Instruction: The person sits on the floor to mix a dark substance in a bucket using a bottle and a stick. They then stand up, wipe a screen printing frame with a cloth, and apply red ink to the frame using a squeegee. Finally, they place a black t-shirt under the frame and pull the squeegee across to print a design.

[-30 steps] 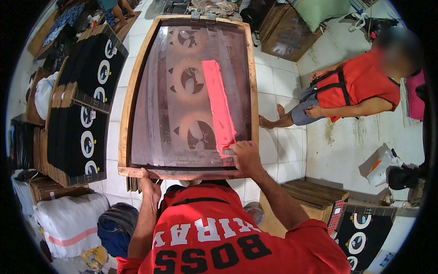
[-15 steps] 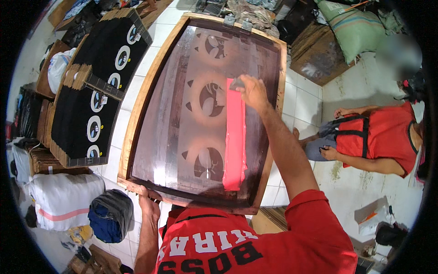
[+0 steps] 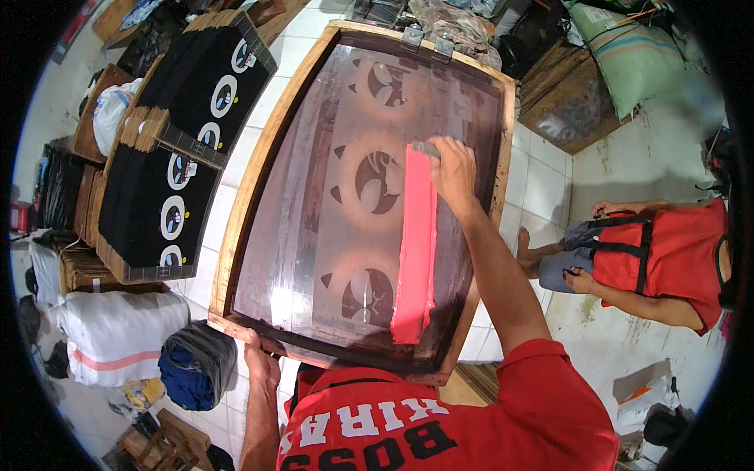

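A large wooden-framed printing screen (image 3: 263,149) lies tilted before me. Its brown mesh bears three round eye-like motifs (image 3: 378,182) in a column. Right of them runs a long, thick pink strip (image 3: 416,251), its lower right edge ragged. My right hand (image 3: 454,169) is closed at the strip's far end, pinching a small grey flat piece (image 3: 426,147). Whether that piece is joined to the strip I cannot tell. My left hand (image 3: 261,363) grips the near left corner of the frame, with some fingers hidden beneath it.
Metal hinges (image 3: 428,41) hold the frame's far edge. Stacked black printed panels (image 3: 149,180) stand at left, above a white bundle (image 3: 122,337) and a dark wrapped bundle (image 3: 196,365). A person in red (image 3: 660,259) is at right, below a green sack (image 3: 624,59).
The whole view has shifted, moving the scene slightly right and down. My right hand has moved slightly right relative to the screen, still pinching the grey piece. My left hand stays at the frame's corner.
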A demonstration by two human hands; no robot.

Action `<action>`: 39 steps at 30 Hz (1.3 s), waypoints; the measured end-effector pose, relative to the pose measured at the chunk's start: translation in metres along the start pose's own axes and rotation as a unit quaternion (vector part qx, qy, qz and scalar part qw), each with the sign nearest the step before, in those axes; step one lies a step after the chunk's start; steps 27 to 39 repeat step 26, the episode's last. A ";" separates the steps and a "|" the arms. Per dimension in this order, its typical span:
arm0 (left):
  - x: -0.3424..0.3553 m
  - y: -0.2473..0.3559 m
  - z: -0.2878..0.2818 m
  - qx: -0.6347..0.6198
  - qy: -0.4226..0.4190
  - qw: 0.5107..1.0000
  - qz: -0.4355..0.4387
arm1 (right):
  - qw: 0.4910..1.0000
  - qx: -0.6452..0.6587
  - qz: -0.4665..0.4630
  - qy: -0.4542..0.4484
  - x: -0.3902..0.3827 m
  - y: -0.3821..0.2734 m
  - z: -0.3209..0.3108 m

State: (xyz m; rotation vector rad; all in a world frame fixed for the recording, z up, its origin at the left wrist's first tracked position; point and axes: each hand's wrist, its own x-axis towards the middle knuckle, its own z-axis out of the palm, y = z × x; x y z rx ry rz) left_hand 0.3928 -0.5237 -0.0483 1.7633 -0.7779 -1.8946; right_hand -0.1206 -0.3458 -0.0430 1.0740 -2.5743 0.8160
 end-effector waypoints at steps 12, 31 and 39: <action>0.032 0.000 -0.034 0.001 -0.178 0.984 -0.027 | 0.997 0.014 0.033 -0.071 -0.165 -0.092 -0.067; 0.016 0.035 -0.031 0.002 -0.252 0.962 -0.101 | 0.975 0.004 0.162 0.150 -0.373 -0.236 -0.105; 0.016 0.035 -0.031 0.002 -0.252 0.962 -0.101 | 0.975 0.004 0.162 0.150 -0.373 -0.236 -0.105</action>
